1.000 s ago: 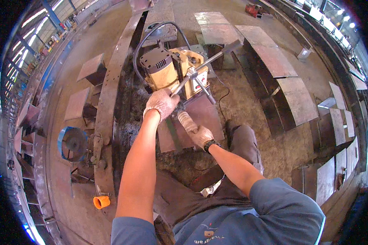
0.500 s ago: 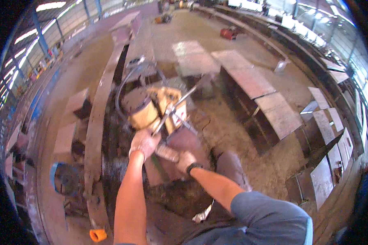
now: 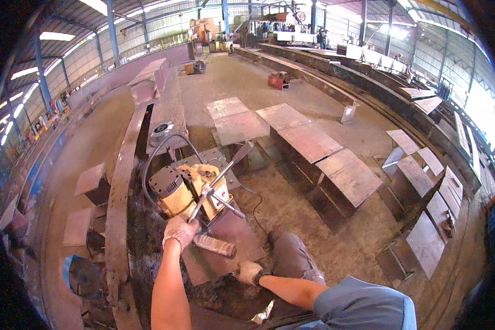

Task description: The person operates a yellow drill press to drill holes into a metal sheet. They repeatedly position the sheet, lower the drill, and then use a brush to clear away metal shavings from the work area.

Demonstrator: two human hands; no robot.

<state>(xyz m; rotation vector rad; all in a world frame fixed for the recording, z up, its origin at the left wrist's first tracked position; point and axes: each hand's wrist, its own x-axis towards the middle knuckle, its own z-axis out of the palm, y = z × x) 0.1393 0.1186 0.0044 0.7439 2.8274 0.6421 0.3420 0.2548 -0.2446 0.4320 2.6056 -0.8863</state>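
Fingers (image 3: pixel 190 223) of the left hand (image 3: pixel 179 231) wrap a magnetic-drill lever (image 3: pixel 198 207). The right hand (image 3: pixel 249 273) is beside a steel plate (image 3: pixel 243 235), grip unclear.

Shows plates (image 3: pixel 308 141) at right (mostly rust-brown). Has a red object (image 3: pixel 277 82) beyond, a blue post (image 3: pixel 225 17) farther back.

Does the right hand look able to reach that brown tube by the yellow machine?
Probably yes: the right hand is near the brown tube, with only plate showing between them; the left hand, at the tube's other end, leaves that side free.
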